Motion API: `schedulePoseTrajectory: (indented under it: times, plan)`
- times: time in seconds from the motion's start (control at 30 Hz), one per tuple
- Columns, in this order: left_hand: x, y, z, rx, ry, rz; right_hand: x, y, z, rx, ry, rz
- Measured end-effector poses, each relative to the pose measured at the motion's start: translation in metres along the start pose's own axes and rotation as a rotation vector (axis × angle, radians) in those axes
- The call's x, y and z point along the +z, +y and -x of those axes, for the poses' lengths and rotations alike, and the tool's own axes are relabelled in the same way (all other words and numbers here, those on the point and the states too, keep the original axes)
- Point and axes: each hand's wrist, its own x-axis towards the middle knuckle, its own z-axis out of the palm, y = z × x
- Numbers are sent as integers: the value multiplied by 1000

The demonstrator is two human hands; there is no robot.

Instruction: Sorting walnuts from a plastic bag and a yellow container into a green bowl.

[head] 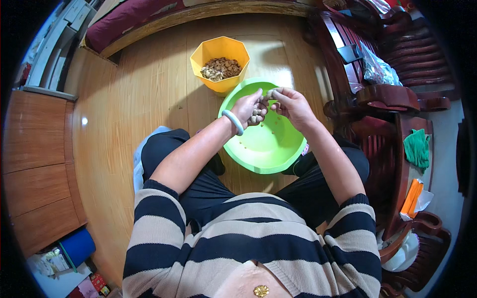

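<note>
Above the green plastic basin point(268, 149), my left hand point(250, 108) holds several small tan lumps that look like unshelled peanuts point(256, 116); a pale bangle point(233, 122) circles that wrist. My right hand point(288, 104) pinches one similar piece between thumb and finger, close to the left fingertips. A few small reddish-brown bits lie on the basin's floor. Just beyond the basin, a yellow faceted bin point(220, 87) holds brown pieces and paler ones, perhaps shells. The basin sits between my legs.
A dark red wooden chair point(406, 59) with a plastic bag point(378, 69) stands at right, near a green cloth point(417, 149) and an orange packet point(411, 199). A wooden bed edge point(208, 13) runs along the top. Wooden cabinets point(37, 130) and a blue bin point(78, 246) are at left.
</note>
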Motion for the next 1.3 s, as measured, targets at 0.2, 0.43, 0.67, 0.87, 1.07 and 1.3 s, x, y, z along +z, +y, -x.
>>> schedulePoseTrajectory:
  times: [0.2,0.43,0.67,0.87,1.07,1.3]
  plan:
    - [1,-4,2,7,17,-15,-9,11,-1,119,-90,-461]
    - [10,-3,4,155,-3,-108,10,20,1,-120,53,3]
    - [6,-7,7,213,-10,-191,17,23,4,-178,142,-45]
    - [15,-12,10,317,70,-191,28,24,5,-226,175,-114]
    - [9,-16,7,310,16,-188,27,29,0,-508,295,281]
    - [11,-16,9,175,-46,-111,25,24,4,-579,303,490]
